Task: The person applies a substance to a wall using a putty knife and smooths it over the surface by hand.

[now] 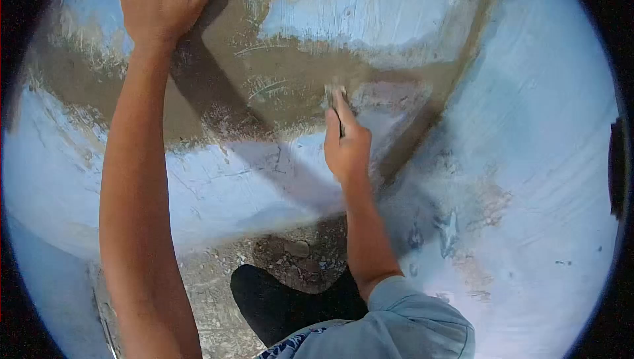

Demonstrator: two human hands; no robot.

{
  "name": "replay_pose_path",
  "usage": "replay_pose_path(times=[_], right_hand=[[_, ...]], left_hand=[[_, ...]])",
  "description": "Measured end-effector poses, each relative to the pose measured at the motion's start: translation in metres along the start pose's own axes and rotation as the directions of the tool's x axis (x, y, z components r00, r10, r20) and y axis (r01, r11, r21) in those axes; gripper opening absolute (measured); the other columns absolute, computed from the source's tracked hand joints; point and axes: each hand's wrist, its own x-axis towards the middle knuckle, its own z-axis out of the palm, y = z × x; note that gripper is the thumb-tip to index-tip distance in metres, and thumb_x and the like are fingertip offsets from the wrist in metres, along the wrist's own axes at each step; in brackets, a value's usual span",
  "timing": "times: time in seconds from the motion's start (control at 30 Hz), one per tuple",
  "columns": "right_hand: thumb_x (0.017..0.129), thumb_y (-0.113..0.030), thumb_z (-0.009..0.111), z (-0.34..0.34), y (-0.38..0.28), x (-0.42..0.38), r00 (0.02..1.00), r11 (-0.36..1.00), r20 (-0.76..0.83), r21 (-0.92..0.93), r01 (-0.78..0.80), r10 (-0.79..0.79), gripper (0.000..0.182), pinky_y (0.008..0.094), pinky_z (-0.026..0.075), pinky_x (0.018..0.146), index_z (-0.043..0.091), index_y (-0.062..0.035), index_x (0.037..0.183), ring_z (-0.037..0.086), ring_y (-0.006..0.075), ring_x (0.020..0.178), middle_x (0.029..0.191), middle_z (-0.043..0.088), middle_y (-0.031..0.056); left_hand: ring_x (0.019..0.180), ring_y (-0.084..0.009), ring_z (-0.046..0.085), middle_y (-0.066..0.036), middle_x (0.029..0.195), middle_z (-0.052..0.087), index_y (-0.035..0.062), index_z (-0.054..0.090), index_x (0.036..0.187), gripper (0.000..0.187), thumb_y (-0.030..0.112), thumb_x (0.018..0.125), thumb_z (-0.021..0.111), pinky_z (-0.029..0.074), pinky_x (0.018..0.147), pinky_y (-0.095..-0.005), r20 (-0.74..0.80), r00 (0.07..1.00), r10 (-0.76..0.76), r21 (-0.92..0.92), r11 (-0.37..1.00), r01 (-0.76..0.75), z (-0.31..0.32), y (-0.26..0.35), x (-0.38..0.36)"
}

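Head view shows our left hand (160, 4) spread flat, fingers apart, pressed against the wall (528, 128) near the top, on the brown plaster band (277, 88). Our right hand (346, 146) is wrapped tight round a scraper (335, 95), whose blade touches the wet plaster at the wall's inner corner, well apart from the left hand. Below, our dark foot (271, 299) stands on rubble (297, 257).

The left hand (162, 2) gets chopped at the top edge, so the fingertips are gone. The scraper (335, 95) is mostly buried in the right hand (346, 144), blade too blurry to make out.
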Motion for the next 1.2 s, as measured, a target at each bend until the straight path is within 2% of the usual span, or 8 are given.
replay_pose_path(times=[0.3, 0.37, 0.47, 0.67, 0.83, 0.9, 0.97, 1.2], right_hand=[[0.104, -0.017, 0.060, 0.006, -0.005, 0.021, 0.997, 0.994, -0.064, 0.094, 0.058, -0.052, 0.044, 0.0333, 0.043, 0.050, 0.058, -0.0090, 0.148, 0.047, 0.0172, 0.048, 0.066, 0.064, 0.0168], [0.104, -0.016, 0.060, 0.010, 0.015, 0.006, 0.986, 0.990, -0.088, -0.016, 0.139, -0.140, 0.045, 0.0343, 0.044, 0.050, 0.057, -0.0095, 0.149, 0.049, 0.0181, 0.048, 0.065, 0.064, 0.0176], [0.104, -0.016, 0.059, 0.007, 0.020, -0.025, 1.000, 0.999, 0.028, -0.045, 0.009, -0.008, 0.045, 0.0352, 0.044, 0.050, 0.057, -0.0100, 0.149, 0.054, 0.0199, 0.048, 0.068, 0.066, 0.0190], [0.105, -0.016, 0.059, 0.011, 0.006, 0.023, 0.962, 0.973, -0.147, -0.015, 0.230, -0.229, 0.044, 0.0336, 0.045, 0.051, 0.058, -0.0080, 0.148, 0.049, 0.0192, 0.047, 0.066, 0.065, 0.0188], [0.105, -0.015, 0.060, 0.003, 0.012, -0.029, 0.996, 0.996, 0.094, -0.085, 0.004, 0.004, 0.043, 0.0331, 0.043, 0.049, 0.059, -0.0070, 0.147, 0.048, 0.0179, 0.046, 0.064, 0.063, 0.0173], [0.104, -0.014, 0.061, 0.015, 0.022, -0.023, 0.993, 0.993, 0.044, -0.041, 0.114, -0.112, 0.044, 0.0332, 0.041, 0.048, 0.059, -0.0077, 0.148, 0.047, 0.0171, 0.045, 0.059, 0.060, 0.0138], [0.103, -0.014, 0.061, 0.006, 0.009, -0.017, 0.991, 0.998, 0.135, -0.066, 0.010, -0.001, 0.045, 0.0330, 0.041, 0.048, 0.059, -0.0079, 0.148, 0.048, 0.0183, 0.045, 0.060, 0.061, 0.0145], [0.103, -0.014, 0.062, 0.017, 0.038, -0.041, 0.987, 0.986, 0.009, -0.036, 0.160, -0.160, 0.044, 0.0325, 0.041, 0.048, 0.060, -0.0081, 0.147, 0.046, 0.0171, 0.043, 0.060, 0.059, 0.0163]], left_hand=[[0.155, -0.0349, 0.029, -0.006, 0.167, 0.038, 0.0198, 0.052, 0.152, 0.056, 0.040, 0.100, 0.050, 0.013, 0.128, -0.0540, 0.036, 0.999, -0.013, -0.018, 1.000, 0.014, -0.006, -0.001, 0.001], [0.155, -0.0349, 0.029, -0.006, 0.166, 0.039, 0.0199, 0.052, 0.152, 0.056, 0.039, 0.100, 0.051, 0.013, 0.128, -0.0540, 0.004, 1.000, -0.011, -0.005, 1.000, 0.011, -0.001, -0.002, 0.000], [0.155, -0.0348, 0.030, -0.006, 0.166, 0.039, 0.0201, 0.053, 0.151, 0.056, 0.038, 0.099, 0.053, 0.013, 0.127, -0.0544, 0.000, 1.000, -0.020, -0.032, 0.999, 0.020, 0.000, -0.003, 0.000], [0.155, -0.0349, 0.030, -0.005, 0.166, 0.039, 0.0208, 0.052, 0.152, 0.058, 0.035, 0.096, 0.055, 0.014, 0.127, -0.0547, -0.001, 1.000, -0.028, -0.038, 0.999, 0.028, -0.002, -0.001, 0.000], [0.155, -0.0350, 0.029, -0.005, 0.167, 0.038, 0.0210, 0.052, 0.152, 0.058, 0.035, 0.097, 0.054, 0.013, 0.127, -0.0544, 0.002, 0.999, -0.035, -0.046, 0.998, 0.035, -0.001, -0.003, 0.001], [0.155, -0.0348, 0.029, -0.005, 0.167, 0.038, 0.0211, 0.051, 0.153, 0.058, 0.036, 0.097, 0.053, 0.013, 0.127, -0.0542, 0.014, 0.999, -0.034, -0.057, 0.998, 0.035, -0.001, -0.002, 0.001], [0.156, -0.0340, 0.029, -0.005, 0.167, 0.037, 0.0218, 0.051, 0.153, 0.058, 0.038, 0.098, 0.052, 0.013, 0.128, -0.0535, 0.044, 0.999, -0.022, -0.022, 0.999, 0.023, -0.006, -0.005, 0.004], [0.156, -0.0323, 0.027, -0.003, 0.168, 0.036, 0.0231, 0.050, 0.154, 0.057, 0.039, 0.099, 0.051, 0.012, 0.128, -0.0527, 0.032, 0.999, -0.026, -0.005, 1.000, 0.026, 0.000, -0.005, 0.000]])
